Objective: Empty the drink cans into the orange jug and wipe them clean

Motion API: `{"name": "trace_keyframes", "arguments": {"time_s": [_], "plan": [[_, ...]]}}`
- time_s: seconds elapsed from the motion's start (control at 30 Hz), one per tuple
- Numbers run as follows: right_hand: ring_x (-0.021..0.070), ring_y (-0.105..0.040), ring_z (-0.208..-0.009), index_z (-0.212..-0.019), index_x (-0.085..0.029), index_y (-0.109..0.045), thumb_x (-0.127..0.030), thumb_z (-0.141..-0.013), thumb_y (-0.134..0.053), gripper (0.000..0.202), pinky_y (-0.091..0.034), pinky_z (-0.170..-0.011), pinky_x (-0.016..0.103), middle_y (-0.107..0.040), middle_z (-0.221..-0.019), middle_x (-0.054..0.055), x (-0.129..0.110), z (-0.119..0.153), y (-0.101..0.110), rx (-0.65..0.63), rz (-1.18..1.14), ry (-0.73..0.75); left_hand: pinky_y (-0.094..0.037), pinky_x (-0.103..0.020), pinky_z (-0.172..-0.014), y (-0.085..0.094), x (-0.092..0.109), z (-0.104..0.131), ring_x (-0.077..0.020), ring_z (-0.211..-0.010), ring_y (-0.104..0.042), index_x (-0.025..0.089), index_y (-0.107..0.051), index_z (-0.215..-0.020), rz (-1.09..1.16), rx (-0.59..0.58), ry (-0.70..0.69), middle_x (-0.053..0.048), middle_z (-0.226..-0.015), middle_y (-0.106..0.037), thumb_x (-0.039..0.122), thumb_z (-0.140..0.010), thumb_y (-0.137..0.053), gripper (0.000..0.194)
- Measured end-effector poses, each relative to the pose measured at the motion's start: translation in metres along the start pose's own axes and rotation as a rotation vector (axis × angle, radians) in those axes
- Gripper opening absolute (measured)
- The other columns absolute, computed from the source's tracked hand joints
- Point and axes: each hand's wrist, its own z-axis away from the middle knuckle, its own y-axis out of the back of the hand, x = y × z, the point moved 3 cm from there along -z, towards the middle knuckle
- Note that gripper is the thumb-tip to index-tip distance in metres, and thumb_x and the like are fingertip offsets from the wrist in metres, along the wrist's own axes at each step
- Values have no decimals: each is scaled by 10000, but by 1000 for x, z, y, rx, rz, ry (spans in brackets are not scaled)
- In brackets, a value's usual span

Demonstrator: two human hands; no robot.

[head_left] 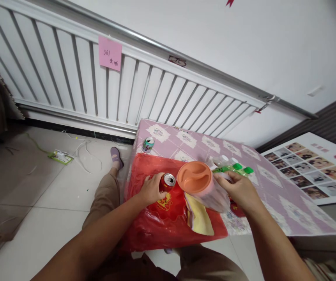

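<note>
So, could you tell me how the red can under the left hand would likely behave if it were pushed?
The red can stands upright on a crinkled red plastic bag, so it would probably tip easily. Once on its round side, it would likely roll.

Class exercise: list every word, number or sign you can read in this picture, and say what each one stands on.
"361": handwritten on the pink sticky note stuck to the white radiator.
Handwritten marks beneath it: too small to read.
Gold emblem on the red bag: shape visible, not readable.
Print on the red can under the left hand: hidden.
Print on the green-white can: blurred.
</note>
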Motion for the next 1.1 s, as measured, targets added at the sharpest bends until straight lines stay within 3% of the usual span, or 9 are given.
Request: {"name": "trace_keyframes", "arguments": {"time_s": [0.63, 1.1], "plan": [[167, -528, -493, -650, -214, -650, -528, -703, -619, 320, -386, -447, 273, -589, -528, -4, -19, -4, -6, -20, 156, 69, -293, -522, -1165, 3, 2, -1, -312, -1331, -521, 246, -382, -1409, 1, -36, 6, -119, -1423, -570, 266, -721, -761, 786], [143, -453, -456, -578, -237, -539, -574, -712, -623, 373, -338, -441, 285, -493, -479, -24, -25, -4, -8, -15, 220, 100, -296, -532, -1154, 4, 2, 0, -318, -1331, -514, 263, -369, -1418, 0, -43, 10, -110, -1405, -579, 278, -718, -781, 812]]}}
